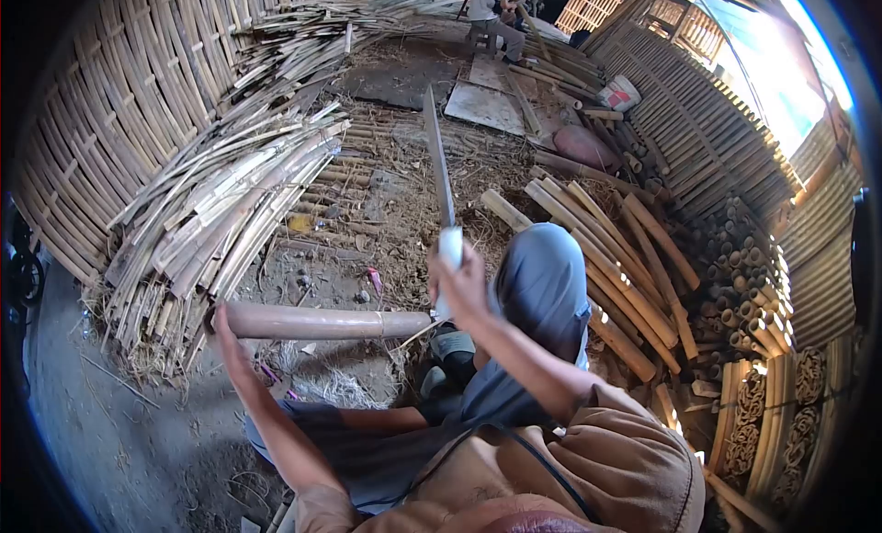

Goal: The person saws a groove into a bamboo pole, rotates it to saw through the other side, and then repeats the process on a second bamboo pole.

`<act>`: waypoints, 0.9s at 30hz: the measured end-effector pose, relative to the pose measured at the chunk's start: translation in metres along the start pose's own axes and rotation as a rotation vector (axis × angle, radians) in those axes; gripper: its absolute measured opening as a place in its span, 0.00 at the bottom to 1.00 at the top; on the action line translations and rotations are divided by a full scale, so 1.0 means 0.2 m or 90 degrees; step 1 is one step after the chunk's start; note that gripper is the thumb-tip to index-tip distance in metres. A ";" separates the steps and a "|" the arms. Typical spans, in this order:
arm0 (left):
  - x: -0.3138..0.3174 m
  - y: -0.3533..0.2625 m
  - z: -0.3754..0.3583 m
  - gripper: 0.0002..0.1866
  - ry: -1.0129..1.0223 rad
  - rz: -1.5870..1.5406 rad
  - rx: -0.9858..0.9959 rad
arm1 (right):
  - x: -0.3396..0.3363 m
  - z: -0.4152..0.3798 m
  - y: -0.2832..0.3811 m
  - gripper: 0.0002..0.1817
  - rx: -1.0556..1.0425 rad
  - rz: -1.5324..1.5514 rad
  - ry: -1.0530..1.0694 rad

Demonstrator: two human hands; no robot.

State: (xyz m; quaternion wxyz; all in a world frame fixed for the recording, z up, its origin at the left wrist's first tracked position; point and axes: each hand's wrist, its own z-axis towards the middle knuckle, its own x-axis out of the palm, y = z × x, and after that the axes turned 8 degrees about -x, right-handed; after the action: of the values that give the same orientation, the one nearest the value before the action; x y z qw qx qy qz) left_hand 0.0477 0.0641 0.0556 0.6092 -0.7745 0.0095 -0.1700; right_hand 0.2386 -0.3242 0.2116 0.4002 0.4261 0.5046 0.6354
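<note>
My right hand (462, 288) is closed around the pale handle of a long machete (440, 170), whose blade points up and away from me. A thick bamboo pole (322, 323) lies crosswise in front of my body. My left hand (226, 327) grips its left end, with some of the fingers hidden behind it. The pole's right end is close to my shoe (452, 345), below my right hand. A thin split sliver sticks out near that end. The blade is apart from the bamboo.
Split bamboo strips (230, 202) are heaped on the left by a woven wall (119, 101). Cut bamboo poles (616, 276) lie to my right, near stacked bamboo pieces (744, 294). Shavings litter the ground ahead. Another person (493, 18) sits at the back.
</note>
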 end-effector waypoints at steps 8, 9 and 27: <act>-0.08 0.28 0.22 0.35 -0.024 -0.125 -0.091 | -0.12 -0.32 -0.80 0.08 0.306 -0.289 0.112; -0.15 0.36 0.29 0.37 0.007 -0.140 -0.137 | -0.14 -0.35 -0.82 0.09 0.333 -0.335 0.133; 0.07 0.41 0.15 0.34 -0.041 -0.136 -0.161 | -0.10 -0.21 -0.87 0.22 0.366 -0.597 0.230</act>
State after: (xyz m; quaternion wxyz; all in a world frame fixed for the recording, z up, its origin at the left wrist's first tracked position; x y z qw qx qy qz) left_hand 0.0850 0.0677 -0.0244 0.4856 -0.8464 -0.0711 -0.2068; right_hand 0.2188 -0.3252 0.0328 0.4145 0.1331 0.8522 0.2903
